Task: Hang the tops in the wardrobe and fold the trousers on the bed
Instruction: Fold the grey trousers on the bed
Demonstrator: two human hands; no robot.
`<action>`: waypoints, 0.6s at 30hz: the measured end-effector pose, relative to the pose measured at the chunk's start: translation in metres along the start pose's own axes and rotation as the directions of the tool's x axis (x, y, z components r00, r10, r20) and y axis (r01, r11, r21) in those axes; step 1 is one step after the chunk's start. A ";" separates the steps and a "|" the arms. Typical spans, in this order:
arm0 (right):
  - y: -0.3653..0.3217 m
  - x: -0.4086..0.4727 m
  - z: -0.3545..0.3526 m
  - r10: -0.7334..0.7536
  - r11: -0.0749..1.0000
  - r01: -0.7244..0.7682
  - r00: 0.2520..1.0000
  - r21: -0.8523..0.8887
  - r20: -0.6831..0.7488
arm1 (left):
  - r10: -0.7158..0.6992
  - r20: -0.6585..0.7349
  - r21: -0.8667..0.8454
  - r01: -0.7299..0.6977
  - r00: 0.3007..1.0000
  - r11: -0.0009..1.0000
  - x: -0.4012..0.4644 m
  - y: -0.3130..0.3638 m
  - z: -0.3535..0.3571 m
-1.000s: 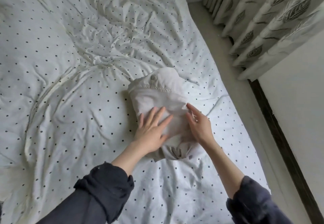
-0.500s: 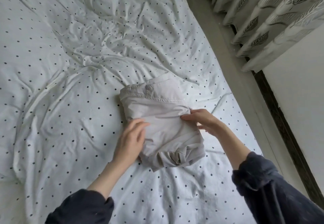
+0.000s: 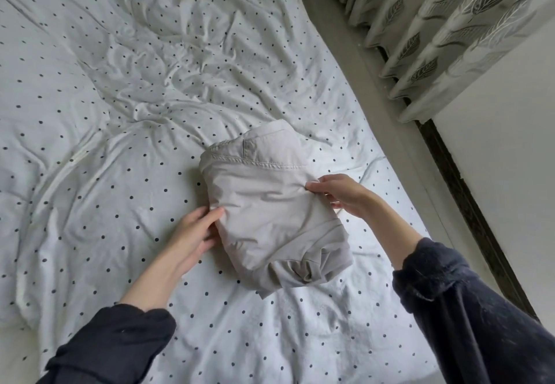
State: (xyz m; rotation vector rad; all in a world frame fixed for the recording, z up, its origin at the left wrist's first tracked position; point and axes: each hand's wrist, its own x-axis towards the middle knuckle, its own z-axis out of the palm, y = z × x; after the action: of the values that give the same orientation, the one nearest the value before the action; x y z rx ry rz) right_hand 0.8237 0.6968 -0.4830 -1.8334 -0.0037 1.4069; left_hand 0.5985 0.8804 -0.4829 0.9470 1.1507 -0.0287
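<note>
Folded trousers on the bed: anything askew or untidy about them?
Slightly. The folded trousers lie skewed on the bed, and the near end bunches into loose rolls instead of a flat edge. Both hands grip the sides.

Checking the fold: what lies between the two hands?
Head view: only the folded trousers, left hand and right hand holding opposite edges.

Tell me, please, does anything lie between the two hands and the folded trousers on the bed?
Nothing visible does. The left hand holds the left edge of the folded trousers, and the right hand pinches their right edge. Around the bundle there is only the dotted sheet.
</note>
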 end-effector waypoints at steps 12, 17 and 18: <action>0.008 -0.163 -0.005 -0.185 0.949 0.248 0.938 0.197 -0.292 | 0.134 0.422 0.123 -0.203 0.897 0.971 -0.075 0.075 0.028; 0.056 -0.275 0.014 -0.170 0.890 0.349 0.851 0.295 -0.496 | 0.079 0.667 0.210 -0.289 0.741 0.934 -0.130 0.073 0.053; 0.068 -0.298 0.021 -0.158 0.875 0.370 0.827 0.313 -0.539 | 0.055 0.714 0.237 -0.315 0.698 0.919 -0.143 0.072 0.059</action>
State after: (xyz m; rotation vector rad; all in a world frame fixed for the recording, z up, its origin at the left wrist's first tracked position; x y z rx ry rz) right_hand 0.6631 0.5279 -0.2834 -1.7052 0.2658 0.6389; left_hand 0.6129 0.8258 -0.3216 1.2195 0.3271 -0.4067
